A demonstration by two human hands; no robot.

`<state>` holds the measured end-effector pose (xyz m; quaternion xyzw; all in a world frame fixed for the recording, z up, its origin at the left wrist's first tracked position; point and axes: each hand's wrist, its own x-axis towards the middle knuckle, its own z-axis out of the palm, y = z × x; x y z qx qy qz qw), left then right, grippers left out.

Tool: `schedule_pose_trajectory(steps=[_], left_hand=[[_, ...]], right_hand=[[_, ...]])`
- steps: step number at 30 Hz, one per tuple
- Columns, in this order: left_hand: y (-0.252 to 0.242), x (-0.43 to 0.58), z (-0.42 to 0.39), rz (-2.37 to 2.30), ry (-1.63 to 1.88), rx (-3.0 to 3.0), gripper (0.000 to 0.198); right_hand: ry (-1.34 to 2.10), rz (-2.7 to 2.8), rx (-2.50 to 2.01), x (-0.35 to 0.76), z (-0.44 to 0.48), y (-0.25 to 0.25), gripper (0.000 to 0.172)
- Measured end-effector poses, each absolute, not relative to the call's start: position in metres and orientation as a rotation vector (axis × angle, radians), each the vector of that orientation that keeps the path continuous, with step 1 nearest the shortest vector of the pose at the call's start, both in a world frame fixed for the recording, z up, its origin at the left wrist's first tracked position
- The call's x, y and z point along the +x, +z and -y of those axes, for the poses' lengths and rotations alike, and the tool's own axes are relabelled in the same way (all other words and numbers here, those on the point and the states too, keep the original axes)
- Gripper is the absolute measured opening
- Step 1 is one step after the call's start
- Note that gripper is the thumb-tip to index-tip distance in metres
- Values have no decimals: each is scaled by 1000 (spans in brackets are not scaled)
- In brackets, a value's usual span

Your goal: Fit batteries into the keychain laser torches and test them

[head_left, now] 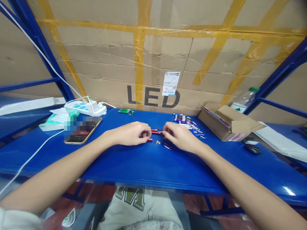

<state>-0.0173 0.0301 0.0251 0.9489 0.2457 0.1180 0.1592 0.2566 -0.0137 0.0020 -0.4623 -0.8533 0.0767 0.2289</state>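
My left hand [134, 133] rests low over the blue table with its fingers curled in. The end of a short red metal tube [150, 140] shows beside its thumb; whether the fingers grip it is hidden. Slim red tubes [156, 131] lie between the two hands. My right hand [179, 136] has thumb and fingers pinched together at the right end of these tubes, on something too small to make out. Just below, several small silver button-like pieces [157, 142] and a red carabiner clip [167, 146] lie on the table.
Purple, silver and blue tubes with clips [189, 124] lie behind my right hand; green ones [127, 111] lie farther back. A phone [83, 131] and power strip [91, 108] are left. An open cardboard box [225, 123], bottle [247, 97] and black mouse [252, 149] are right.
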Motion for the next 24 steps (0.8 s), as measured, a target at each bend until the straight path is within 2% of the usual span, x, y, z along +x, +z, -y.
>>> schedule_pose_trajectory(steps=[15, 24], left_hand=[[22, -17, -33, -762, 349, 2860, 24], [19, -15, -31, -753, 287, 2850, 21]], right_hand=[[351, 2485, -1052, 251, 23, 8, 9], [297, 2560, -1016, 247, 22, 2, 10]])
